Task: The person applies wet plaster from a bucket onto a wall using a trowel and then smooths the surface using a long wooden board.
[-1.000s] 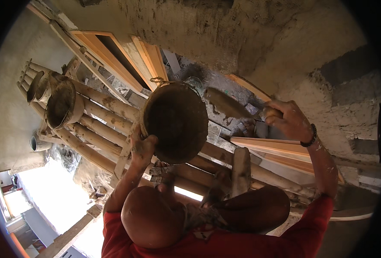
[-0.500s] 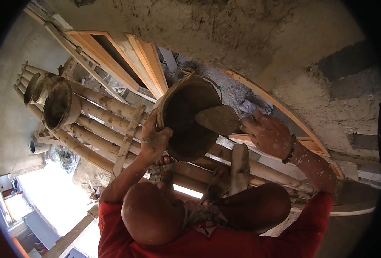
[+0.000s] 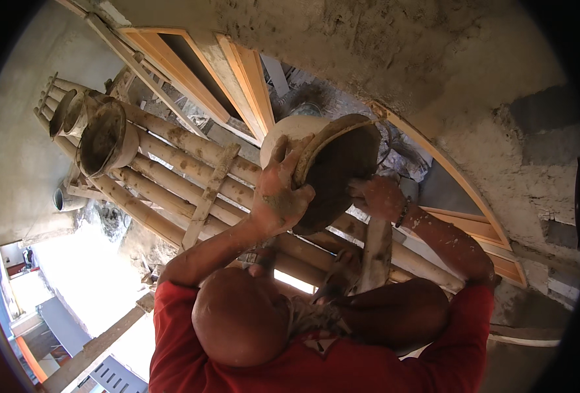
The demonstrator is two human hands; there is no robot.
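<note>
A mortar-crusted bucket (image 3: pixel 289 133) is tipped over on its side, its mouth turned toward the right and toward me. My left hand (image 3: pixel 280 192) grips its rim from the left, thumb over the edge. The wrist of my right hand (image 3: pixel 380 196) wears a dark band, and its fingers are closed at the mouth of the bucket. They hold the trowel's handle; the blade is lost in the dark inside the bucket. Grey mortar smears both hands.
I squat on a scaffold of round poles (image 3: pixel 172 154) with a wooden crosspiece (image 3: pixel 210 196). More mortar buckets (image 3: pixel 110 141) stand on the poles at left. A rough plastered wall (image 3: pixel 401 59) and a curved wooden frame (image 3: pixel 457 167) lie ahead. Gaps between poles show the drop below.
The bucket has tipped further over, its pale outer side now showing. My right hand has moved left to its mouth, taking the trowel blade inside.
</note>
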